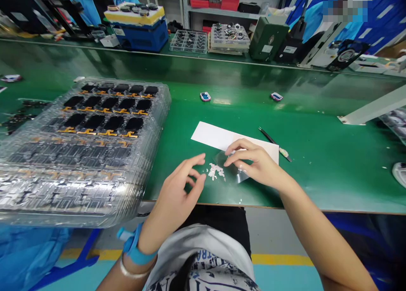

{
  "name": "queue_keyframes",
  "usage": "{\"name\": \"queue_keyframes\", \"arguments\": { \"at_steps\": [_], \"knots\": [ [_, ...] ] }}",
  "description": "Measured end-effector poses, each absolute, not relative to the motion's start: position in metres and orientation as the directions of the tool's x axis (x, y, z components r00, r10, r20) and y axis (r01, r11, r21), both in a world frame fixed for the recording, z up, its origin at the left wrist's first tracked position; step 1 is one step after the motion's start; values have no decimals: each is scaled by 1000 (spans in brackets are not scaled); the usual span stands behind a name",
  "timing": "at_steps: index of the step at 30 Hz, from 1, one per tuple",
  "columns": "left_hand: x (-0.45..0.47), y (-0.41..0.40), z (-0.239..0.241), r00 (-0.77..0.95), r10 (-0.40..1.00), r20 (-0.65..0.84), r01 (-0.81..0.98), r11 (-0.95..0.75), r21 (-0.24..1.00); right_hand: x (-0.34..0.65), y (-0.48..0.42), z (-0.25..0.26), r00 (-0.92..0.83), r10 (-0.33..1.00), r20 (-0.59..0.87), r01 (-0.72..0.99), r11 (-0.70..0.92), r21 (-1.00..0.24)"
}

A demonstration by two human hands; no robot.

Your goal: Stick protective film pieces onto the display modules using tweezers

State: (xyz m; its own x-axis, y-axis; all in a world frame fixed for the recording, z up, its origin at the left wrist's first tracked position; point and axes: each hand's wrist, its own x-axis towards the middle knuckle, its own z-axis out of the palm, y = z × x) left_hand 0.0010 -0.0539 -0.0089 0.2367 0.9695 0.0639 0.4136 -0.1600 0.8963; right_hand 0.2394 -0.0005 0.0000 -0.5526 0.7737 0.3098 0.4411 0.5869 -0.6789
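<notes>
Workbench (317, 113) is carrying stacked clear trays (79, 155) of flex-cable parts; right hand (258, 164) is pinching clear film (236, 174) near white card (212, 135); left hand (174, 198) is hanging half-open, empty, just beside white flecks (215, 171).

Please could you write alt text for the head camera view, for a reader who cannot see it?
Seen from the wearer's head, a right hand rests on a clear plastic film on a green workbench, beside white scraps near the left hand. Stacked clear trays of black modules lie to the left.
</notes>
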Motion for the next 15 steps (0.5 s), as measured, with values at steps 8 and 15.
{"name": "queue_keyframes", "arguments": {
  "at_steps": [8, 15],
  "knots": [
    [21, -17, -22, 236, 952, 194, 497, -290, 818, 236, 11, 13, -630, 764, 139, 347, 438, -829],
    [-1, -40, -28, -46, 945, 323, 459, -267, 847, 226, 9, 9, -553, 795, 250, 552, 574, -605]
  ]
}}
